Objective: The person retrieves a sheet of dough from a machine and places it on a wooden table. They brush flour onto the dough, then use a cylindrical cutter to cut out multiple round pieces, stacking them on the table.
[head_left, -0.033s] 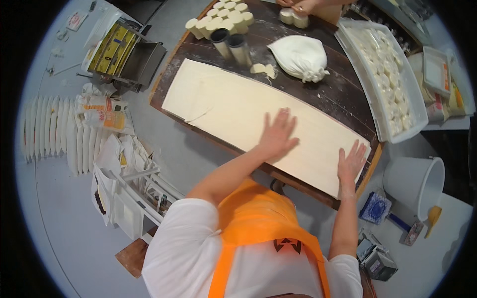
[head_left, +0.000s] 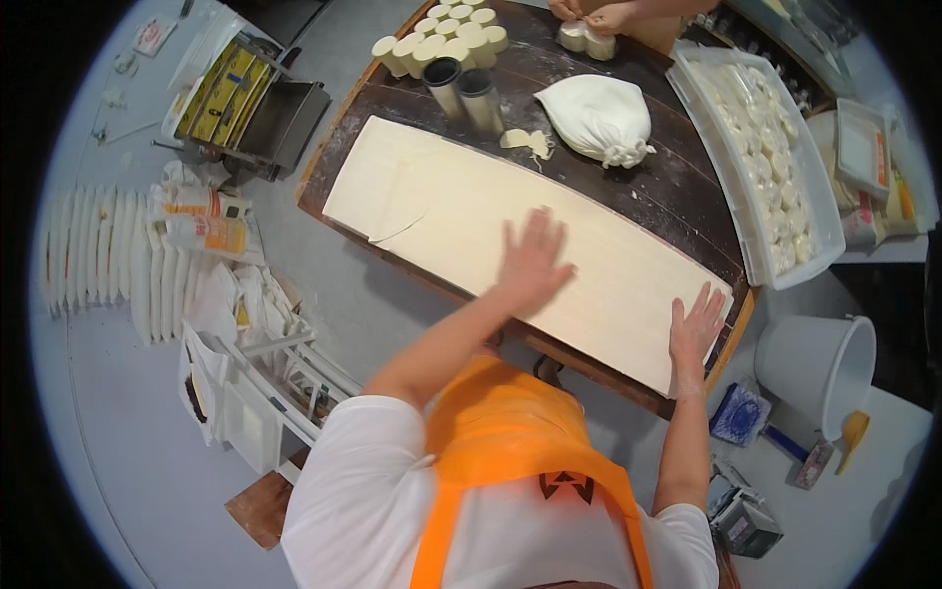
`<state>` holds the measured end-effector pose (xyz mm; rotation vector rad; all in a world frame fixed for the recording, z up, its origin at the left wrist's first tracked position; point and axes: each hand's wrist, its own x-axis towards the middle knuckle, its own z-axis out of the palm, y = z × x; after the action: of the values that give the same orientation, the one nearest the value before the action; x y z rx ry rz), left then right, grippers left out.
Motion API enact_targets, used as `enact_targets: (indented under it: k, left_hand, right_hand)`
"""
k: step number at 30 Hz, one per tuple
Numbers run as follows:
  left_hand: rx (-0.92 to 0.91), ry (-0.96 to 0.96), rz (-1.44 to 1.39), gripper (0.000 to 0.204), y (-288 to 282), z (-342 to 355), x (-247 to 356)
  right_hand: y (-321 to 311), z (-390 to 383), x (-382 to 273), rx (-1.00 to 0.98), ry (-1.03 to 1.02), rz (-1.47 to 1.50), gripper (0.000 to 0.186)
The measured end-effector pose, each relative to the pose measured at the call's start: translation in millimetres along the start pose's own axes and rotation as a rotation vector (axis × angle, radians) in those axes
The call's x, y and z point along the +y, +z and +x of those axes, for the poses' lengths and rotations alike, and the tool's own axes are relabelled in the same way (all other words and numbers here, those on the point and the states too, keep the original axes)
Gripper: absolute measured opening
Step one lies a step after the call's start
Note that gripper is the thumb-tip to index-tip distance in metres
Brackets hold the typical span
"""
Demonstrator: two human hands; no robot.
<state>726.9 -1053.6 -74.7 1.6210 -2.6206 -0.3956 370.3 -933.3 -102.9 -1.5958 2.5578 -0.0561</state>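
Note:
A long pale sheet of dough (head_left: 618, 290) lies slantwise across the dark wooden table (head_left: 677, 206). My left hand (head_left: 533, 260) is over the middle of the sheet, fingers spread and slightly blurred; whether it touches the dough is unclear. My right hand (head_left: 693, 329) rests open on the sheet's right end. Behind the dough stand two dark-rimmed metal tubes (head_left: 446, 93), beside a few pale scraps (head_left: 525, 139) and a tied white cloth bundle (head_left: 596, 118).
Several pale dough cylinders (head_left: 442, 44) stand at the back left. A co-worker's hands (head_left: 599, 18) hold more pieces. A translucent tub of dough pieces (head_left: 765, 167) lines the right side. A bucket (head_left: 814, 373), wheeled metal equipment (head_left: 245, 103) and stacked sacks (head_left: 98, 250) surround the table.
My left hand has shifted a little to the left over the sheet. My right hand stays at the right end, appearing slightly lower in the picture along with the table.

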Motion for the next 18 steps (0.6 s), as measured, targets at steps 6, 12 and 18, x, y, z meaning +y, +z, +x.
enact_targets:
  k: [6,12,18]
  left_hand:
    - [0.232,-0.764,0.058,0.086,-39.5,-37.8,-199.7]
    - [0.136,-0.840,-0.276,0.066,-60.2,-43.1,-266.2]
    - [-0.005,-0.210,-0.862,0.037,-84.2,-44.2,-159.7]
  right_hand:
    - [-11.1,-8.4,-46.2,0.080,-0.049,0.093,0.074]
    - [-3.7,-33.7,-241.1,0.062,-0.462,0.456,0.067]
    - [-10.6,-40.3,-374.0,-0.743,0.170,1.502,0.051]
